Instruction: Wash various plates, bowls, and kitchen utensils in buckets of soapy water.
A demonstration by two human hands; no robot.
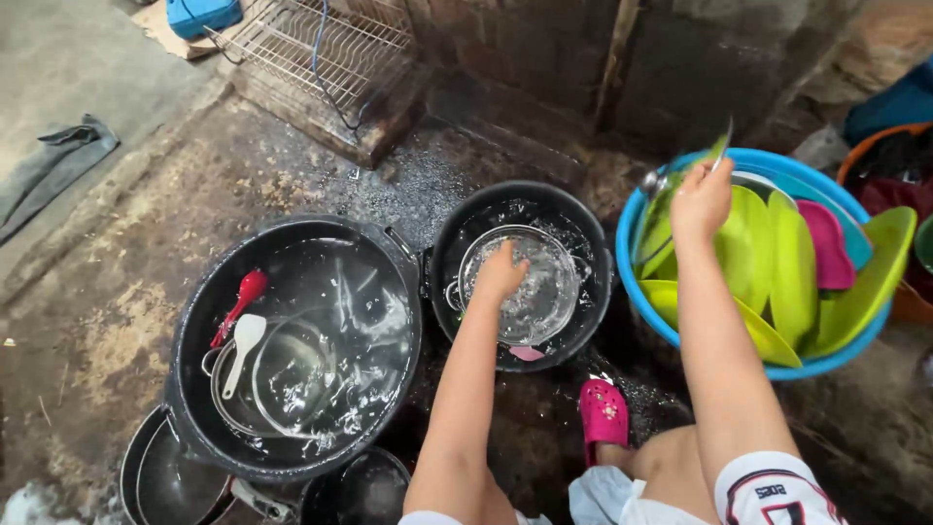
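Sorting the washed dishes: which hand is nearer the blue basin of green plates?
Right. The right hand is over the blue basin's rim, holding utensils. The left hand is apart, in the black tub.

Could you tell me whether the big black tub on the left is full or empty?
Filled. The big black tub holds clear rippling water over a submerged metal pot, with two spoons floating.

– What's on the wet, dirty concrete floor (126,321)?

– I see a large black water-filled tub (296,345) at seven o'clock, a smaller black basin (523,274) centre, a blue plastic tub (763,262) at three, and a wire rack (326,44) at eleven.
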